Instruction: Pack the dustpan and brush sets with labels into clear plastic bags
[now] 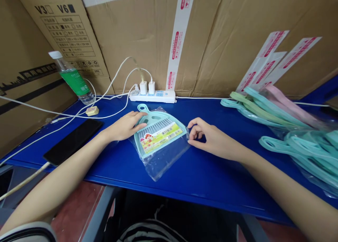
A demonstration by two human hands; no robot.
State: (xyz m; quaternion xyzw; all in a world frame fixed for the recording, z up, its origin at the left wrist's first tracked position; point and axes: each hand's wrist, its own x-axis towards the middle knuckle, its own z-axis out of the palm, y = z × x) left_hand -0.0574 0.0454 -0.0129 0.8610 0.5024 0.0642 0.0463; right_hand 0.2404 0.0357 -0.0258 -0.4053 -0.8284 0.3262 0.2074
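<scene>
A light-turquoise dustpan [158, 118] lies on the blue table inside a clear plastic bag [165, 161]. A grey-bristled brush [155, 126] sits in the pan, partly behind a yellow-green printed label card [161, 138]. My left hand [126, 126] holds the pan's upper left side, thumb and forefinger on top of it; the other fingers are partly hidden. At the bag's right edge is my right hand [204, 136], fingers curled and pinched on the plastic.
To the right lie stacked bagged dustpans [303, 150] in turquoise, green and pink. A power strip [155, 96] with white chargers stands against the cardboard [148, 31]. On the left are a black phone [72, 140], a water bottle [75, 81], a small yellow block [92, 110] and loose white cables.
</scene>
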